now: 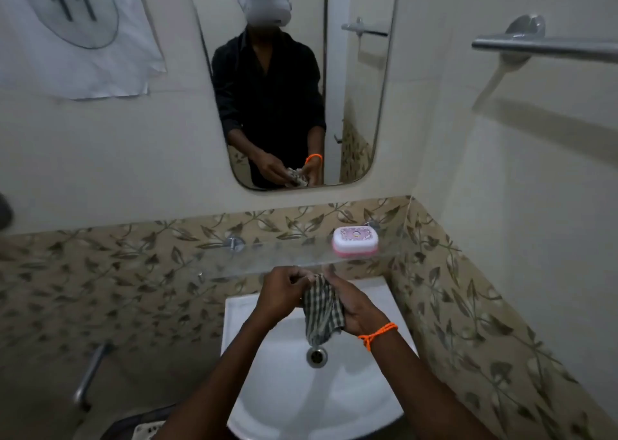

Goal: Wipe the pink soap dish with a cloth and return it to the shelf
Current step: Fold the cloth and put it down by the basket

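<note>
The pink soap dish [355, 241], closed with a white patterned lid, sits on the right part of the glass shelf [267, 259]. Just below the shelf's front edge, over the sink, a checked cloth [322, 309] hangs bunched between both hands. My right hand [356, 306], with an orange thread at the wrist, grips the cloth from the right. My left hand [279, 294] pinches its upper edge from the left. Both hands are apart from the soap dish, lower and to its left.
A white sink [317, 386] with a metal drain lies under the hands. A mirror [291, 81] hangs above the shelf. A steel towel bar [548, 46] juts from the right wall. A sheet of paper marked 11 [77, 28] is taped at upper left.
</note>
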